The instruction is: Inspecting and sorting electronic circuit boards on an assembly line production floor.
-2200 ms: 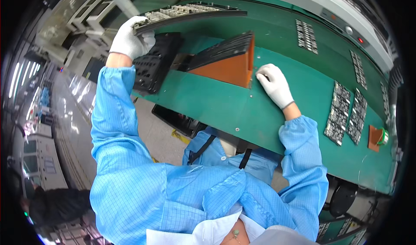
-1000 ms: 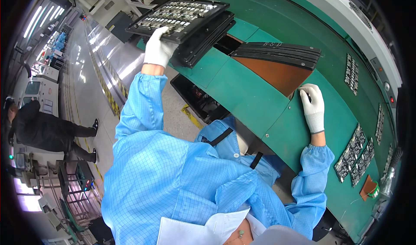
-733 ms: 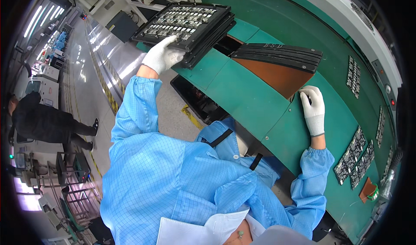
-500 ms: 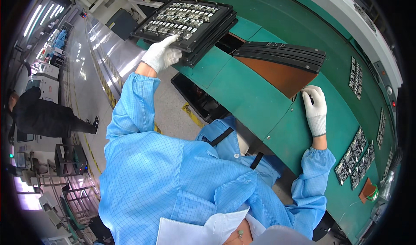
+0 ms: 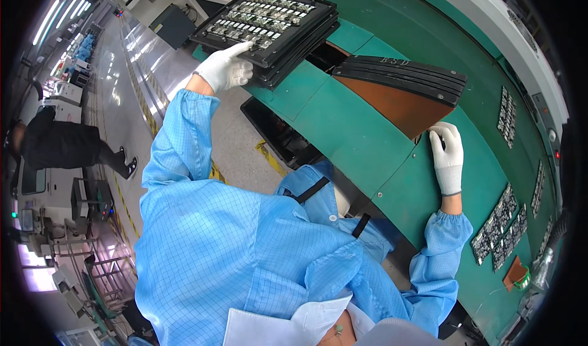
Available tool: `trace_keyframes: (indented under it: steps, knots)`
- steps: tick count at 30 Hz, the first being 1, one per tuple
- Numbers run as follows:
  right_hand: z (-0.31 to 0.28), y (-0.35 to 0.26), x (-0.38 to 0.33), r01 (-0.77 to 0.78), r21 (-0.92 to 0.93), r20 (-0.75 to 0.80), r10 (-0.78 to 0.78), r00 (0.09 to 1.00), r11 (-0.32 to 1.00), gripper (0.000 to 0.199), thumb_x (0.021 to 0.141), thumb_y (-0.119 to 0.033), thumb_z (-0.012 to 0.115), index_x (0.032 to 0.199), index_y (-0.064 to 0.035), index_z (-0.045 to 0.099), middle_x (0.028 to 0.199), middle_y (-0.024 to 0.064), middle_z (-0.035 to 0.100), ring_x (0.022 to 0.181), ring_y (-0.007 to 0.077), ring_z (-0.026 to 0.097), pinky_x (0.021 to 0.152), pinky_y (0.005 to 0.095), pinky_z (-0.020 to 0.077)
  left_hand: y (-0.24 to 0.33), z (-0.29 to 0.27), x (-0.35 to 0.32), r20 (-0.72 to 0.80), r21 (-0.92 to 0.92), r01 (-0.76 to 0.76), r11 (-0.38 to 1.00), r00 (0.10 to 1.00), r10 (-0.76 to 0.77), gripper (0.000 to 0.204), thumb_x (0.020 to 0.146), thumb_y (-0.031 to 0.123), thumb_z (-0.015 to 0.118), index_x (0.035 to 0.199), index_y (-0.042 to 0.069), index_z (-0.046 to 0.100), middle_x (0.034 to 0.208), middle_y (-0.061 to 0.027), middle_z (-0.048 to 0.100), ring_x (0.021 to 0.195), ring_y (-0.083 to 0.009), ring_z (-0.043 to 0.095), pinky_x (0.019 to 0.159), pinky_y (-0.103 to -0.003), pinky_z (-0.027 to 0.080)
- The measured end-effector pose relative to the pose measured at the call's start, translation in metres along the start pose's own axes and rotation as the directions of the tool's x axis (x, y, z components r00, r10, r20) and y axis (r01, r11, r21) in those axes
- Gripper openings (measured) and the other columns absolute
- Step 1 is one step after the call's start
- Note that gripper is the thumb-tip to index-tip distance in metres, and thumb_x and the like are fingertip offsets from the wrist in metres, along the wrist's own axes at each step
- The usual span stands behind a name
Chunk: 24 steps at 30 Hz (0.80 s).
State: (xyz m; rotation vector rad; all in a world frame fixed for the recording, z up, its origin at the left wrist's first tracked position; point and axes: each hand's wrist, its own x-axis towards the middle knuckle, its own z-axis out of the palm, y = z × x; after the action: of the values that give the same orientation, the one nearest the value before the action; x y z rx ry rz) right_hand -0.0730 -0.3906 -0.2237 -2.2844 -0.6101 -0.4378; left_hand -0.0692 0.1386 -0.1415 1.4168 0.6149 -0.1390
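My gloved left hand (image 5: 225,68) is at the near corner of a stack of flat black trays (image 5: 297,43). One digit stretches onto the top tray's rim, apart from the other fingers, which are loosely curled beside the stack. Rows of small silver and white electronic parts (image 5: 263,16) fill the top tray. Beside the lower right end of a slanted piece with layered black slats (image 5: 401,76) and a brown side (image 5: 383,104), my gloved right hand (image 5: 447,153) bends its fingers and thumb together. Whatever lies between their tips is hidden.
The green work surface (image 5: 343,135) carries dark circuit panels (image 5: 495,223) on the right. Near them lie a brown scrap (image 5: 513,272) and a green roll (image 5: 522,278). A black bin (image 5: 275,131) stands beneath its edge. A person in black (image 5: 64,145) is at far left.
The view has shifted slightly. My left hand stays at the tray corner, its curled fingers slightly changed. My right hand keeps its place by the slanted piece.
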Motion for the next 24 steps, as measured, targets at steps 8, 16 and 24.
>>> trace_keyframes:
  steps: [8,16,24]
  knots:
    - [-0.001,-0.002,-0.002,0.001,0.008,0.001,-0.001,1.0,1.0,0.009,0.092,-0.003,0.063,0.099,0.0032,0.063,0.106,0.0127,0.063,0.098,0.0265,0.062,0.089,0.0335,0.05,-0.006,-0.046,-0.014,-0.24,0.54,-0.261,0.8,0.863,0.444,0.06,0.095,0.054,0.065,0.097,-0.006,0.071,0.077,-0.0138,0.072,0.066,-0.0255,0.07,0.065,-0.035,0.056]
    - [-0.001,-0.004,0.001,0.001,0.005,0.004,-0.001,1.0,1.0,0.008,0.094,-0.003,0.062,0.098,0.0042,0.063,0.106,0.0143,0.063,0.1,0.028,0.062,0.091,0.0349,0.0496,-0.037,0.03,-0.049,0.268,0.852,-0.524,-0.011,0.417,0.869,0.062,0.077,0.045,0.083,0.12,0.004,0.065,0.105,-0.0135,0.062,0.102,-0.0314,0.062,0.089,-0.041,0.052]
    - [0.0,-0.003,0.0,0.009,0.018,0.005,-0.009,1.0,1.0,0.008,0.094,-0.003,0.062,0.098,0.0042,0.063,0.106,0.0144,0.063,0.099,0.028,0.062,0.092,0.0351,0.0496,-0.035,0.025,-0.03,0.31,0.884,-0.466,-0.045,0.51,0.802,0.064,0.071,0.048,0.085,0.115,0.005,0.066,0.103,-0.0151,0.058,0.099,-0.0336,0.06,0.089,-0.041,0.051]
